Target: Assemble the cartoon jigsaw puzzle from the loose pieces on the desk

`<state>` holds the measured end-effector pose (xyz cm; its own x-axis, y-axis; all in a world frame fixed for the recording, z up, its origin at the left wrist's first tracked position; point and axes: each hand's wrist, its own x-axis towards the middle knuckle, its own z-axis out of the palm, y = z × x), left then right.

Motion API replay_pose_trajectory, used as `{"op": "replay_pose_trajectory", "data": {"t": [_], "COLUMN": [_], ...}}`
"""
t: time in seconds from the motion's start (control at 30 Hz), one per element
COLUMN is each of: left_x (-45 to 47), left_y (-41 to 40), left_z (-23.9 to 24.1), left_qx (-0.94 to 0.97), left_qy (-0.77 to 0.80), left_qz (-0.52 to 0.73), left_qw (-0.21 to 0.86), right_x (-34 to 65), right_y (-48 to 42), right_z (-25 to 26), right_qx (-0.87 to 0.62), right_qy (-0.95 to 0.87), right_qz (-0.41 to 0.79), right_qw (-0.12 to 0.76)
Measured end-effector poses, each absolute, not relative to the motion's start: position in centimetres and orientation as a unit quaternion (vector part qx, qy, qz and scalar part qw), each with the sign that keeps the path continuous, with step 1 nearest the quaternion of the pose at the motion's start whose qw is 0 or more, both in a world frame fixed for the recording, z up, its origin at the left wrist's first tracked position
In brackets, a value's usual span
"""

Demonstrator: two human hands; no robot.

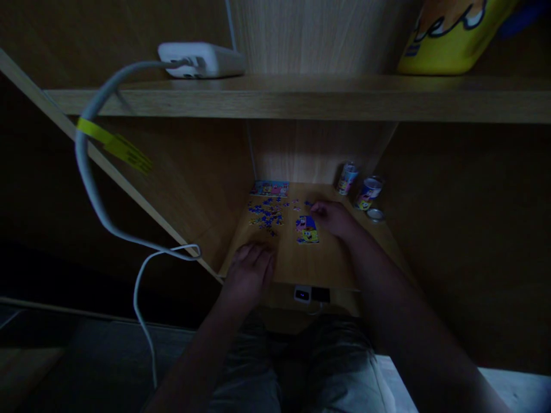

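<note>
On the dim wooden desk lies a partly joined jigsaw puzzle [307, 229] with a yellow cartoon face and blue and pink areas. My right hand [330, 217] is just beyond its upper right corner, fingers drawn together; whatever they hold, if anything, is too small and dark to make out. A few loose pieces [296, 205] lie left of those fingertips. My left hand [253, 263] rests near the desk's front edge, fingers lying on the wood, holding nothing visible. Beyond it is a spread of loose jigsaw pieces [267, 213], mostly blue. A picture strip [270, 189] lies behind them.
Two printed cans [346, 179] [368, 194] stand at the back right, beside a round metal lid [375, 215]. Overhead a shelf [301, 103] carries a white power adapter [202, 59] and a yellow container [456, 40]. A white cable [92, 178] hangs at left.
</note>
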<state>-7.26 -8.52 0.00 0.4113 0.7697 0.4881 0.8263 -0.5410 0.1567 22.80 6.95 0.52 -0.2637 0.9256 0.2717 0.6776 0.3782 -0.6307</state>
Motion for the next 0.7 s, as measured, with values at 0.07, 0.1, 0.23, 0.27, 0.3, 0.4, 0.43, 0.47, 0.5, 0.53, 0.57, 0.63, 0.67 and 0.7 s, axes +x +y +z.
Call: {"op": "replay_pose_trajectory", "data": {"t": [0.07,0.1,0.23,0.27,0.3,0.4,0.43,0.47,0.5,0.53,0.57,0.63,0.67,0.7], "left_x": [-7.6,-7.7,-7.5,-7.3,-7.1,-6.8,-6.7,-6.7,-6.7,-6.8,-6.8,-6.9,-6.9,-6.9], "left_y": [-8.2,-8.1,-8.0,-8.0,-8.0,-8.0,-8.1,-8.1,-8.1,-8.1,-8.1,-8.2,-8.2,-8.3], "left_z": [0.1,0.1,0.0,-0.1,-0.1,-0.2,-0.2,-0.2,-0.2,-0.2,-0.2,-0.2,-0.2,-0.1], "left_qx": [-0.821,-0.816,-0.811,-0.812,-0.811,-0.806,-0.804,-0.803,-0.803,-0.803,-0.804,-0.804,-0.805,-0.806], "left_qy": [-0.498,-0.505,-0.510,-0.510,-0.511,-0.519,-0.522,-0.523,-0.523,-0.523,-0.523,-0.526,-0.527,-0.528], "left_qz": [-0.273,-0.276,-0.277,-0.276,-0.276,-0.276,-0.277,-0.278,-0.278,-0.277,-0.275,-0.268,-0.263,-0.259], "left_qw": [0.056,0.057,0.068,0.071,0.072,0.069,0.068,0.068,0.068,0.067,0.067,0.068,0.069,0.071], "right_x": [22.8,22.8,22.9,22.9,22.9,22.9,22.9,22.9,23.0,23.0,23.0,23.0,23.1,23.1], "right_y": [7.0,7.0,7.2,7.2,7.2,7.1,7.1,7.1,7.0,7.0,7.0,7.0,7.1,7.1], "right_z": [0.5,0.4,0.2,0.1,0.1,0.1,0.1,0.2,0.2,0.3,0.4,0.4,0.4,0.4], "right_qx": [-0.528,-0.530,-0.523,-0.521,-0.521,-0.531,-0.535,-0.539,-0.543,-0.545,-0.548,-0.556,-0.561,-0.565], "right_qy": [-0.765,-0.765,-0.772,-0.772,-0.771,-0.765,-0.764,-0.762,-0.761,-0.759,-0.757,-0.753,-0.751,-0.749], "right_qz": [0.197,0.195,0.190,0.191,0.192,0.194,0.190,0.186,0.181,0.176,0.170,0.162,0.159,0.157], "right_qw": [0.312,0.310,0.308,0.311,0.313,0.308,0.307,0.306,0.307,0.309,0.312,0.311,0.309,0.308]}}
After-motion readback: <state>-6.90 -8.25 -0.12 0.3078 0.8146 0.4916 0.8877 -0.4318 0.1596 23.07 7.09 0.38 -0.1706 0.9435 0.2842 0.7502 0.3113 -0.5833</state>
